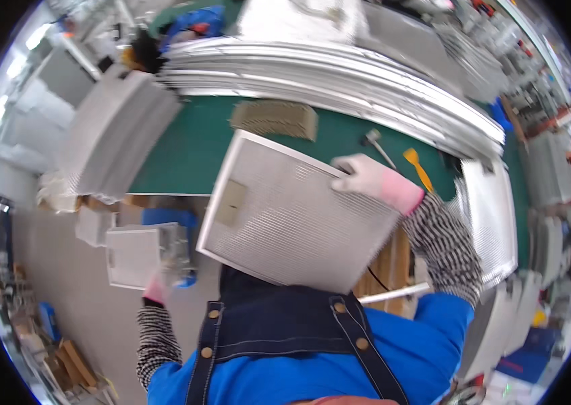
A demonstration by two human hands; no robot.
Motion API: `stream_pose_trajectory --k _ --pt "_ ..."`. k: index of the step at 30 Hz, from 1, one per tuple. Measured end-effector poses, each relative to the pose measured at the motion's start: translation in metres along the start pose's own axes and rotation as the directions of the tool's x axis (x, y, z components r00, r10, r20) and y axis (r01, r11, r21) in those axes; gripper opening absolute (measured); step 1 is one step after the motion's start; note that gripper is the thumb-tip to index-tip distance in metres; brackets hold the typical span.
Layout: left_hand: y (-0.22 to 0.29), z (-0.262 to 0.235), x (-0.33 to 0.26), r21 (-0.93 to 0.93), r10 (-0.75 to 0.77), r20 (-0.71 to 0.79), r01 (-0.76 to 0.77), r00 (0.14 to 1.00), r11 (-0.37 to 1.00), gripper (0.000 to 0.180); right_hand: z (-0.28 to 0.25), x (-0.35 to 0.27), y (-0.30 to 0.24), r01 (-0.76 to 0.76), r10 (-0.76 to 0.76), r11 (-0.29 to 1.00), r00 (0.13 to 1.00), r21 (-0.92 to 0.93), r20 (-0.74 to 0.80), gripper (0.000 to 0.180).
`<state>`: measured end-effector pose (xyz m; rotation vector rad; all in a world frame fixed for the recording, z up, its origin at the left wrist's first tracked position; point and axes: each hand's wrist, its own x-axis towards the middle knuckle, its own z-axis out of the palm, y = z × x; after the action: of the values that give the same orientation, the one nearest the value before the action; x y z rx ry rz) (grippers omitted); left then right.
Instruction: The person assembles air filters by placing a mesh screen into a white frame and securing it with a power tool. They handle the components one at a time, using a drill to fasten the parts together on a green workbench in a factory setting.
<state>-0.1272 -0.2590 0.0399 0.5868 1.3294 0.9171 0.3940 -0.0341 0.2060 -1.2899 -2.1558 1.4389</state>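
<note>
White-gloved right hand [369, 177] pinches a rectangular white-framed silver-mesh panel [292, 212], apparently steadying it; blurred left hand [156, 287], just below a pale rectangular panel [132, 256]: grip unclear.

Left hand [156, 288] blurred, grip unclear; mesh panel [299, 216] hides part of green tabletop [187, 152].

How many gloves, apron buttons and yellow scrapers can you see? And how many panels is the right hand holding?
Pink-cuffed gloves: 2 (left one blurred)
Round apron buttons: 4
Yellow scraper: 1
White-framed mesh panel in the right hand: 1
Total: 8
</note>
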Motion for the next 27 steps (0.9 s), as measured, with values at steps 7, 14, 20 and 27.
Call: stream_pose_trajectory --k 7,14,20,27 --pt "0.132 0.113 0.008 0.821 0.918 -0.092 -0.493 0.385 0.289 0.036 0.006 0.005 -0.009 0.046 -0.047 0.999 0.998 0.022 0.029 0.037" --pt "0.238 0.242 0.013 0.643 0.390 0.763 -0.659 0.515 -0.390 0.029 0.000 -0.006 -0.083 0.217 -0.149 0.926 0.961 -0.308 0.232 0.027" --pt "0.247 0.238 0.017 0.595 0.397 0.788 -0.748 0.471 -0.295 0.018 -0.005 -0.011 -0.084 0.086 -0.004 0.935 0.973 -0.345 0.231 0.027" --pt "0.228 0.234 0.045 0.679 0.366 0.680 -0.734 0.636 0.015 0.022 0.024 0.028 -0.078 0.130 -0.045 0.913 0.974 -0.387 0.222 0.038"
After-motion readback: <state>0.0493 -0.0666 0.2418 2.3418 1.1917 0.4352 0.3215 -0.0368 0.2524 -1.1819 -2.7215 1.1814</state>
